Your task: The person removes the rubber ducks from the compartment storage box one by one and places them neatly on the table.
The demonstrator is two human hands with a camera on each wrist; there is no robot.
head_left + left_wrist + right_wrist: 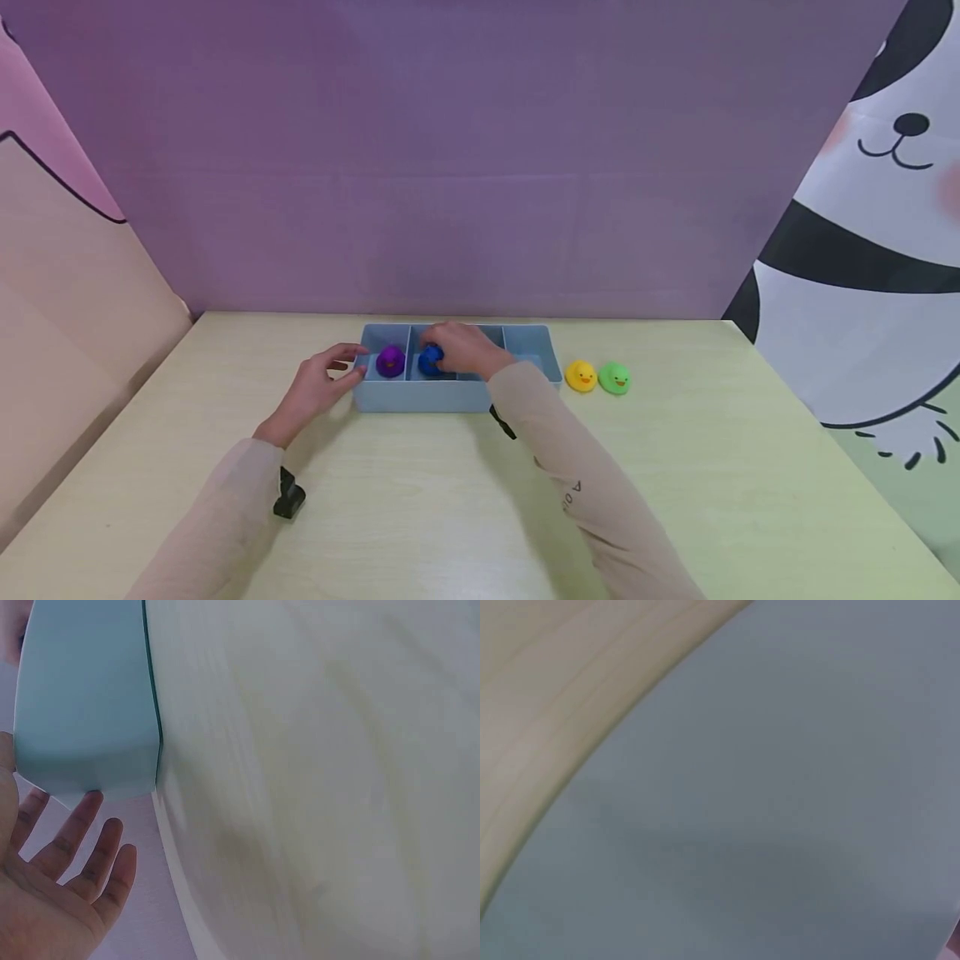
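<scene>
1. Our left hand (318, 390) has its fingers (82, 840) straight and spread, resting against the left end of the blue tray (450, 396) without curling round it.
2. We see a purple duck (390, 361) sitting in the tray's leftmost compartment.
3. Our right hand (465, 350) reaches into the second compartment, its fingers curled over the blue duck (430, 359), gripping it.
4. On the table (420, 500), just right of the tray, a yellow duck (581, 376) and a green duck (614, 378) stand side by side.
</scene>
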